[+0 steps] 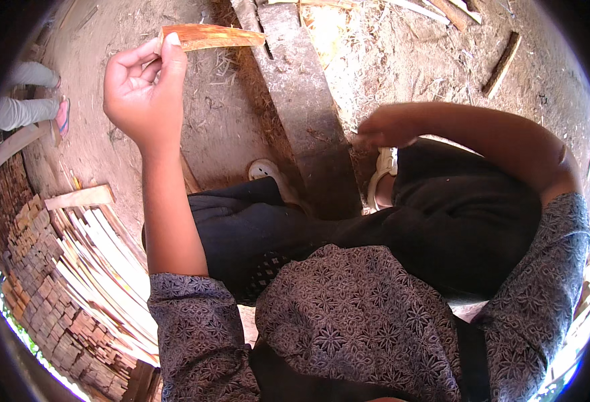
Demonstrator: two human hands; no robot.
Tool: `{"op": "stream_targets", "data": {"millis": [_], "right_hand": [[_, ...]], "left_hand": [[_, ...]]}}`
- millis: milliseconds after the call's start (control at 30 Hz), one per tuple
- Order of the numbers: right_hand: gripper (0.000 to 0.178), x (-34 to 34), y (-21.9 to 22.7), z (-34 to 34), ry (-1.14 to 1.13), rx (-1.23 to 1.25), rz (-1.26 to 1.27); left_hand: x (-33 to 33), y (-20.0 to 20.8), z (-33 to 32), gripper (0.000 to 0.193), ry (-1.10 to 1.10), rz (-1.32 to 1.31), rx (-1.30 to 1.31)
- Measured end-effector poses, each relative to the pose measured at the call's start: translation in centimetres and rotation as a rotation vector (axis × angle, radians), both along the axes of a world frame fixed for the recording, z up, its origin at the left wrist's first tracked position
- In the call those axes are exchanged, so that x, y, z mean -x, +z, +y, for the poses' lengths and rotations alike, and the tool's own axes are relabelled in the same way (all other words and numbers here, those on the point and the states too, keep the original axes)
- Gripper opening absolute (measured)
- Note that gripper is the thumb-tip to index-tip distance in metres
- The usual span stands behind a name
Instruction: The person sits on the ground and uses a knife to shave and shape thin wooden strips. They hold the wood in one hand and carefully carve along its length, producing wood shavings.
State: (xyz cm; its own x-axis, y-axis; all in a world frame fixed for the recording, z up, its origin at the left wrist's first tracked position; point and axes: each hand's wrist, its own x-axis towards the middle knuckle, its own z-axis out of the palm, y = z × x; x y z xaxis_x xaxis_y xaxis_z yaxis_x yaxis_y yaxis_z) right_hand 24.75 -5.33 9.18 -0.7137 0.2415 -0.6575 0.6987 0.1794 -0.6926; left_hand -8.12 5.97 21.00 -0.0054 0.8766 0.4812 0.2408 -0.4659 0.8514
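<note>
Raised at the upper left, my left hand [146, 90] pinches the wide end of a reddish-brown, tapering piece of wood [214, 37] between thumb and fingers. Its thin end points right, over a dark, thick wooden beam [301, 87] that runs from the top of the view down between my legs. A narrow slot shows in the beam's upper part, near that tip. My right hand [387, 127] hangs low beside the beam's right edge, close to my light-coloured right shoe [382, 175]. That hand is dark and smeared, so whether its fingers grip anything is hidden.
Stacked cut wood blocks [60, 315] and long pale strips [104, 268] lie at the lower left. Another person's legs, with a pink sandal [63, 117], stand at the far left. Loose wood [501, 65] and shavings are scattered on the dirt ground [435, 67] at the upper right.
</note>
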Motion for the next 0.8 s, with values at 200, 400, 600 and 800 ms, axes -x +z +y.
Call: {"op": "stream_targets", "data": {"millis": [200, 400, 600, 800], "right_hand": [[0.034, 0.2, 0.5, -0.2, 0.248, -0.246, -0.191], [0.048, -1.9, -1.8, 4.2, -0.135, -0.428, -0.248], [0.061, -7.5, -4.6, 7.8, -0.666, -0.248, -0.456], [0.054, -1.6, -0.8, 4.9, -0.242, -0.328, -0.069]], "left_hand": [[0.7, 0.2, -1.2, 0.021, -0.011, 0.015, -0.007], [1.3, 0.6, -1.6, 0.02, 0.009, 0.048, -0.003], [1.7, 0.5, -1.5, 0.02, 0.015, 0.073, -0.006], [1.7, 0.6, -1.1, 0.02, 0.029, 0.078, -0.001]]}}
